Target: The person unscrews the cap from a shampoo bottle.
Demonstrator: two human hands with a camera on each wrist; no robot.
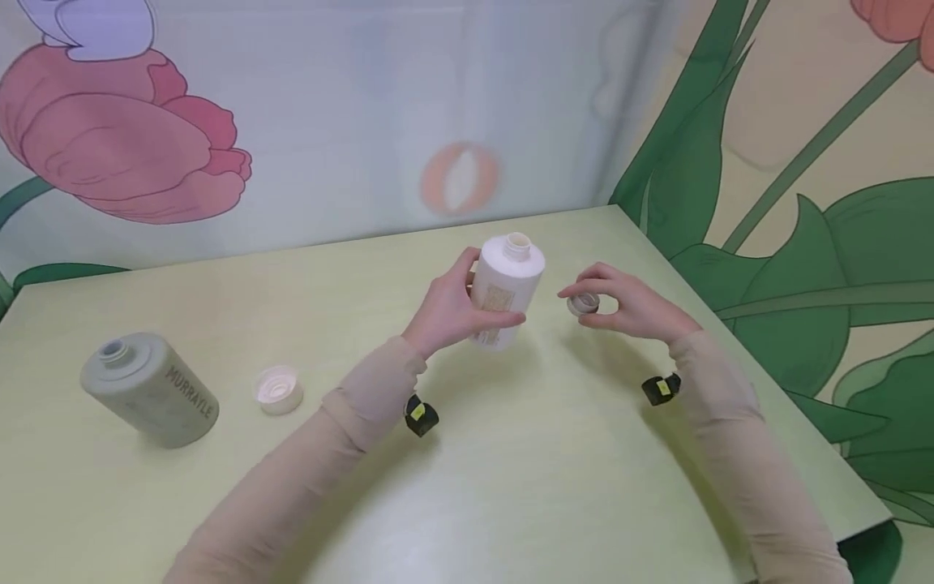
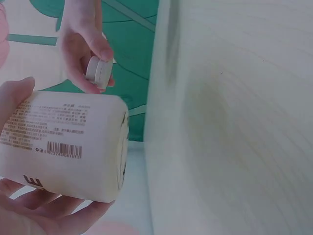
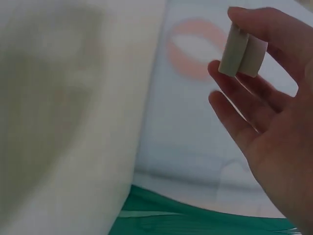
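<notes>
My left hand (image 1: pixel 460 307) grips a white bottle (image 1: pixel 508 280) around its body and holds it above the table. The bottle's neck is uncovered and tilts up. In the left wrist view, printed text and a barcode show on the side of the bottle (image 2: pixel 68 147). To the right of it, my right hand (image 1: pixel 631 302) pinches a small white cap (image 1: pixel 584 303) between thumb and fingers. The cap (image 3: pixel 242 50) appears stepped, with a wider and a narrower part, in the right wrist view. Bottle and cap are apart.
A grey bottle (image 1: pixel 156 393) marked MURRAYLE stands uncapped at the left of the table (image 1: pixel 511 487). Beside it lies a pinkish-white cap (image 1: pixel 279 391). A light curtain with printed flowers (image 1: pixel 131 134) hangs behind the table, and leaf-patterned fabric (image 1: pixel 788 284) lies along the right edge.
</notes>
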